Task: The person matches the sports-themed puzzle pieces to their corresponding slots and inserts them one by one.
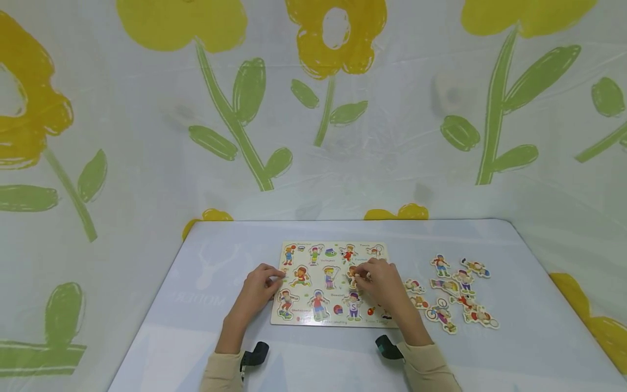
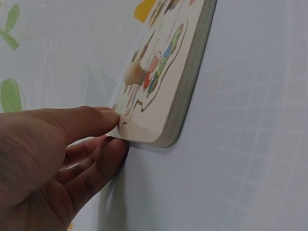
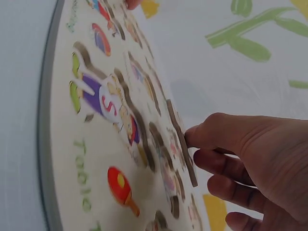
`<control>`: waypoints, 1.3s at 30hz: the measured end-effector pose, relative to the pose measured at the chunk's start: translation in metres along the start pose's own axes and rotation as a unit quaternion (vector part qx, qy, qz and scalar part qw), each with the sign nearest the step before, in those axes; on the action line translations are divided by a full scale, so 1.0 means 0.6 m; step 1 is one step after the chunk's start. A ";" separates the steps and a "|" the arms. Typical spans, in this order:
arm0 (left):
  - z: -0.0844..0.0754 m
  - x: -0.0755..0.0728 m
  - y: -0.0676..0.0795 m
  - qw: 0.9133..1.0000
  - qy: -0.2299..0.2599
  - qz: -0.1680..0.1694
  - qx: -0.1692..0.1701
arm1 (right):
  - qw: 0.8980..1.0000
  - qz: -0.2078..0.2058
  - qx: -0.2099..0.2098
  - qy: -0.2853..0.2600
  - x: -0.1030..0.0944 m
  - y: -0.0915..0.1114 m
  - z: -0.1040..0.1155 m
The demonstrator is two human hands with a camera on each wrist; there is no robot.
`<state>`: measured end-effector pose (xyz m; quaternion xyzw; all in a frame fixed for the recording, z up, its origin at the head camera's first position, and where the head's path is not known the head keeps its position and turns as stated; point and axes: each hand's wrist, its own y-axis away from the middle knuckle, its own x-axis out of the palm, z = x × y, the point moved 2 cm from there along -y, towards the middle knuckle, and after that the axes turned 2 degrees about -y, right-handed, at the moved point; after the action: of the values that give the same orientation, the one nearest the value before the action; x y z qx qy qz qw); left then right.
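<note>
A wooden peg puzzle board (image 1: 313, 296) with cut-out sports figures lies on the table. At its left edge my left hand (image 1: 259, 284) pinches the board. The left wrist view shows the thumb (image 2: 103, 120) on the board's face and a finger against its edge, near a round wooden knob (image 2: 134, 73). Over the right middle of the board, my right hand (image 1: 383, 280) holds a thin figure-shaped puzzle piece (image 3: 182, 143) between thumb and fingers. That piece appears edge-on in the right wrist view, close over the recesses; its picture is mostly hidden.
Several loose puzzle pieces (image 1: 443, 314) lie in a cluster on the table (image 1: 519, 348) to the right of the board. A flower-printed curtain (image 1: 313, 179) hangs behind the table's far edge. Dark wrist-camera mounts (image 1: 389, 347) sit below both wrists.
</note>
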<state>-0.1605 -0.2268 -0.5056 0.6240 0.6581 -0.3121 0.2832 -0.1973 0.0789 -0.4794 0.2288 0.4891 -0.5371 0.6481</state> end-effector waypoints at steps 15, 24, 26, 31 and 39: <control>-0.004 -0.004 -0.001 1.000 0.003 0.003 -0.001 | 0.999 0.000 -0.022 -0.025 0.036 -0.022 0.052; -0.003 -0.004 0.002 1.000 -0.007 -0.002 0.011 | 0.999 0.021 -0.031 -0.029 0.066 -0.032 0.098; -0.002 -0.003 0.002 1.000 -0.008 -0.004 0.014 | 0.999 0.023 -0.032 -0.030 0.073 -0.034 0.103; -0.004 -0.004 0.002 1.000 -0.002 -0.004 0.008 | 0.998 0.022 -0.031 -0.042 0.085 -0.039 0.110; -0.007 -0.006 0.004 1.000 -0.006 -0.004 0.011 | 0.998 0.025 -0.050 -0.042 0.097 -0.052 0.125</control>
<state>-0.1580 -0.2259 -0.5004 0.6227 0.6554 -0.3239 0.2788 -0.2003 -0.0202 -0.4920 0.1855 0.4818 -0.5047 0.6919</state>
